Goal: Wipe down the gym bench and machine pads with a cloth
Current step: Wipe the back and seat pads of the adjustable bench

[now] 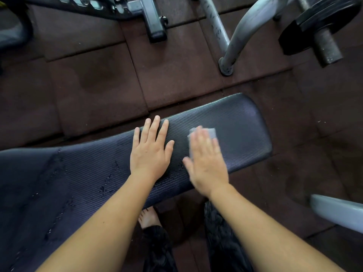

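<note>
A black ribbed bench pad [241, 122] runs from the lower left to a rounded end at the right. Water droplets speckle its left and middle parts. My left hand [150, 149] lies flat on the pad with its fingers spread and nothing under it. My right hand [206, 161] presses flat on a small light grey-blue cloth [211, 132] just to the right of the left hand. Only the cloth's far edge shows past the fingers. The right hand is blurred.
Dark reddish rubber floor tiles [98, 79] surround the bench. Grey machine tubes [235, 42] stand on the floor beyond the pad. A black weight plate on a bar [314, 26] hangs at the upper right. A grey frame part [337, 213] juts in at the right.
</note>
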Motion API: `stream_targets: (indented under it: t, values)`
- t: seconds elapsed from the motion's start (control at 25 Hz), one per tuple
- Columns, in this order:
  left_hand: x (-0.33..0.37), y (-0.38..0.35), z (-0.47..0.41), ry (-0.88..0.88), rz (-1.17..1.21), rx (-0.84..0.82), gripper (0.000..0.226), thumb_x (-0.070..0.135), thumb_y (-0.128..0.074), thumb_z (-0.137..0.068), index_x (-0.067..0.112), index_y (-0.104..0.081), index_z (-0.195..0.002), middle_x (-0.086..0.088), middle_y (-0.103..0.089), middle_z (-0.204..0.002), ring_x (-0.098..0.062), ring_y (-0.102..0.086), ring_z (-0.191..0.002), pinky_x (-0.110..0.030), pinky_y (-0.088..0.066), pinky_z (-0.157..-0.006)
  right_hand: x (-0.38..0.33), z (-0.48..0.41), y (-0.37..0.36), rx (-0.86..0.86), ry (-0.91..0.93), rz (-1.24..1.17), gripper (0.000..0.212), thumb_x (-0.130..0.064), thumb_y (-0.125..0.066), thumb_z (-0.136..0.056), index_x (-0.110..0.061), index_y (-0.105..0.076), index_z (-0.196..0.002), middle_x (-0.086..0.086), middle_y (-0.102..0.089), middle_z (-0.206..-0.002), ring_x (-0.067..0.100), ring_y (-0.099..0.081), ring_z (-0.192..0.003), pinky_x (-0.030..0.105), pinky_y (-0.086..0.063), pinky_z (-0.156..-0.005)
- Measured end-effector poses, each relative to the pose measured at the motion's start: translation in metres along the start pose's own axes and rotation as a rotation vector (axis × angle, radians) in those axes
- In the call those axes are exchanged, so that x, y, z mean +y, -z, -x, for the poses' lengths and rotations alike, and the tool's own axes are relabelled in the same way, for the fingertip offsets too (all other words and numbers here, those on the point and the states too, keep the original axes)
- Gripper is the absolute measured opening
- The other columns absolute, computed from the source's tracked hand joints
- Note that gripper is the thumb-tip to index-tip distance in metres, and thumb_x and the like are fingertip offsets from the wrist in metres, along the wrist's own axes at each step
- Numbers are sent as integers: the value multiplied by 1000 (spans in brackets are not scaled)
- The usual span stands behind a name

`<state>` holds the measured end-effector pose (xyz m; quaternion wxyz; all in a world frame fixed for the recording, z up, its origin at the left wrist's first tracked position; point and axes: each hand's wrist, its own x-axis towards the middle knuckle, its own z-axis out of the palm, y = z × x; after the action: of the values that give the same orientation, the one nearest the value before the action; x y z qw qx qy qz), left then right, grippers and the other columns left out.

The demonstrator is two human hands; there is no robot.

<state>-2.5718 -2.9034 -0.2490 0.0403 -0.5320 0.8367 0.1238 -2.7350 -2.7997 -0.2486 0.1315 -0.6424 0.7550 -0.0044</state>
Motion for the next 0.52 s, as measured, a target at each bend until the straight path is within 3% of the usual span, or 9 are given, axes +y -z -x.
stream_targets:
  t: [0.08, 0.16, 0.24, 0.32, 0.4, 0.52]
  values:
    - [-1, 5, 1, -11, 18, -22, 66, 56, -20, -105, 28, -15, -165, 0, -10, -174, -23, -6, -160, -49, -6, -129, 16, 10, -2, 9, 164, 53, 77, -45, -42, -101, -8, -17, -163, 14, -13, -171, 28, -12, -159, 47, -11, -127]
    - [-4, 9, 2, -26, 38, -52, 65, 55, -21, -106, 28, -14, -165, 0, -7, -174, -22, -1, -160, -48, -3, -129, 61, 6, 2, 45, -24, -1, 79, -48, -37, -97, -7, -19, -162, 14, -18, -170, 29, -17, -157, 49, -14, -126]
    - [-8, 12, 2, -50, 56, -69, 65, 53, -25, -107, 27, -13, -165, 0, -4, -174, -22, 2, -160, -46, 0, -130, 92, -2, 13, 8, -280, -23, 81, -52, -26, -97, -8, -13, -163, 12, -9, -172, 27, -8, -159, 52, -15, -127]
    - [-12, 13, 4, -80, 70, -79, 64, 51, -27, -108, 27, -13, -166, 1, -3, -174, -21, 3, -160, -45, 2, -130, 71, -6, 17, 42, -380, -22, 81, -52, -27, -97, -7, -13, -164, 14, -9, -172, 29, -8, -158, 55, -16, -126]
    - [-22, 14, 7, -93, 71, -73, 64, 49, -30, -108, 26, -15, -165, 1, -5, -174, -21, 2, -160, -44, 0, -130, 5, 4, 4, 89, -263, -21, 81, -50, -34, -97, -5, -17, -163, 19, -14, -170, 33, -14, -158, 54, -15, -125]
    - [-52, 16, 17, -74, 57, -49, 64, 51, -30, -106, 26, -19, -164, 0, -10, -173, -22, -3, -160, -45, -5, -130, -77, 35, -23, 9, 138, 12, 74, -47, -34, -103, -7, -19, -163, 16, -11, -171, 30, -10, -159, 50, -13, -126]
